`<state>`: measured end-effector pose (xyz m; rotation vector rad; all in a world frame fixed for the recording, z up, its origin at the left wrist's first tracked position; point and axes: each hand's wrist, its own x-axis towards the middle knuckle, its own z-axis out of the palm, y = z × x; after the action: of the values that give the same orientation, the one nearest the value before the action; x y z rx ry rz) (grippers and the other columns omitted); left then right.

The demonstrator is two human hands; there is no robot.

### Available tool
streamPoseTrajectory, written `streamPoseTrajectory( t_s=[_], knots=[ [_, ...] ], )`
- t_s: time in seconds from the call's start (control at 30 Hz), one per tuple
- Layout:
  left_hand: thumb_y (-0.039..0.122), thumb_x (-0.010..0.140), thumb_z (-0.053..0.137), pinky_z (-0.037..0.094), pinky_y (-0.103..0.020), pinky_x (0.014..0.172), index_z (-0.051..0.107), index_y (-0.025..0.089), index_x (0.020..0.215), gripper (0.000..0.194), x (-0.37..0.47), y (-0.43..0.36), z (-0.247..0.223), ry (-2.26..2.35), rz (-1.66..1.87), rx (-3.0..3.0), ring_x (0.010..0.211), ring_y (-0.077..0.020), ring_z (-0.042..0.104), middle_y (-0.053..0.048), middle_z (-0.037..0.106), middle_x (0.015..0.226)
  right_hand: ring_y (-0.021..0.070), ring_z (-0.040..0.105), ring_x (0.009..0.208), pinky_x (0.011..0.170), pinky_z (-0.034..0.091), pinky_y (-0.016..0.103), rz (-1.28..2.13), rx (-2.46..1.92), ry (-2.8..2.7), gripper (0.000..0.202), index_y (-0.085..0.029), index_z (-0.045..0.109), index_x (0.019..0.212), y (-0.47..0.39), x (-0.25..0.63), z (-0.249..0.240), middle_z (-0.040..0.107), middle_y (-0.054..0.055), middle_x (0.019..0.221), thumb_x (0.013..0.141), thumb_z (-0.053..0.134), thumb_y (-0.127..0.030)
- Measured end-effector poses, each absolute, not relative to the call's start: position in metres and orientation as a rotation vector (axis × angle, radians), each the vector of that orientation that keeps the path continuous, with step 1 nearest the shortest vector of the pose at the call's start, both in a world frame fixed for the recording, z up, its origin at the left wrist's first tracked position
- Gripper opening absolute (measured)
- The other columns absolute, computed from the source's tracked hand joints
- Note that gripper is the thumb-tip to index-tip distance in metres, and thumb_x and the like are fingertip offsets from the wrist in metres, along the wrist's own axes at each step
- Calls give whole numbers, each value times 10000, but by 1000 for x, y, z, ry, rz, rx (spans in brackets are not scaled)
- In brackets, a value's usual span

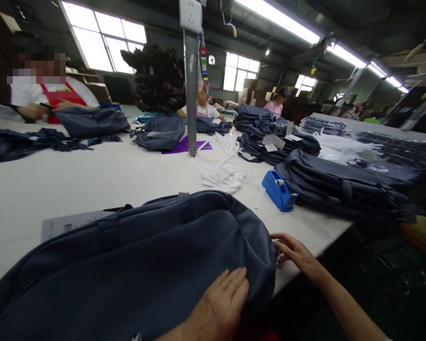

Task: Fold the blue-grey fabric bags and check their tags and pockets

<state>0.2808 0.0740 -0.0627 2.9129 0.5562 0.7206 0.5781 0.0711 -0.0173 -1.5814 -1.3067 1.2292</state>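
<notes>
A large dark navy bag [156,255] lies on its side across the near edge of the white table, filling the lower left of the view. My left hand [222,300] rests flat on its front panel, fingers stretched out. At the bag's right end, my right hand [294,253] touches the rounded side with its fingers extended and slightly apart; some fingertips are hidden behind the bag. A white printed tag or sheet [62,225] shows from behind the bag's upper left edge.
A blue tape dispenser [279,192] stands near stacked navy bags [333,182] on the right. Small clear plastic packets [225,177] lie mid-table. A metal post [191,94] rises from the table. Co-workers sit across it; one, in a red apron [62,97], handles another bag [92,121].
</notes>
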Motion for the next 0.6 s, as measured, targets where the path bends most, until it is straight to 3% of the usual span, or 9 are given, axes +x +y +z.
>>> streamPoseTrajectory(
  t_s=[0.1,0.27,0.4,0.6],
  knots=[
    [19,670,376,498,-407,1054,472,68,1327,666,276,76,-52,538,841,2794,1317,-231,513,-185,564,1380,212,631,938,782,522,350,1053,-1594,-1383,493,-245,582,1244,55,574,-16,655,65,1117,848,647,-532],
    [-12,661,354,490,-389,1063,464,106,1349,707,271,77,-32,507,805,2758,1321,-200,508,-160,565,1386,195,605,858,703,484,316,768,-1702,-1617,231,-261,658,1022,51,561,-7,662,26,994,884,599,-436],
    [-11,756,338,494,-369,1059,488,95,1337,609,268,77,-24,483,815,2774,1300,-198,530,-165,581,1367,173,564,799,660,454,288,547,-1715,-1880,57,-247,579,880,58,550,7,605,15,896,891,536,-282],
    [155,931,340,469,-410,1083,479,70,1375,473,270,69,-46,399,830,2909,1353,-241,468,-193,532,1410,181,496,706,637,369,302,30,-1738,-2055,115,-229,457,754,44,542,-17,530,26,784,861,489,-201]
  ],
)
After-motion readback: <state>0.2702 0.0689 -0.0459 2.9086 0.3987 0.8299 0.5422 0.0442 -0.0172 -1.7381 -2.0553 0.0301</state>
